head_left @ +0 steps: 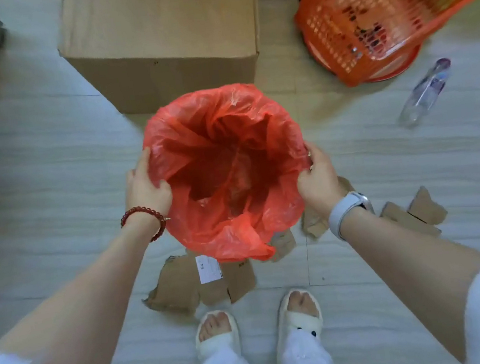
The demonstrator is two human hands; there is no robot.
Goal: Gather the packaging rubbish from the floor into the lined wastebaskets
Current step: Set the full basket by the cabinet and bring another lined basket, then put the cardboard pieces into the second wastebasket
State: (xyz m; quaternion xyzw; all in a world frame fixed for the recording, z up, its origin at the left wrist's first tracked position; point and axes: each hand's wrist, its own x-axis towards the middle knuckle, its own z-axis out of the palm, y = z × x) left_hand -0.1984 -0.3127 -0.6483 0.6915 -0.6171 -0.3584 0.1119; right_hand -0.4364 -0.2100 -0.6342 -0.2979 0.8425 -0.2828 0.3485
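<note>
Grip: where the red plastic liner (228, 171) folds over the round wastebasket, left hand (146, 188) and right hand (316, 176) each clutch its rim.
Rubbish: torn brown cardboard pieces (185, 283) lie on the pale floor (48, 176) beneath the wastebasket; clear plastic bottle (425, 91) well apart.

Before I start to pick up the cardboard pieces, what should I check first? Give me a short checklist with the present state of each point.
1. Red liner open at the mouth: ok.
2. Liner folded over the rim all around: cannot tell, the basket itself is hidden.
3. Left hand and right hand hold the liner edge on both sides: ok, so neither is free for picking.
4. Torn cardboard pieces within reach near the feet: ok.
5. Plastic bottle lies apart on the floor, not yet gathered: not ok.
</note>
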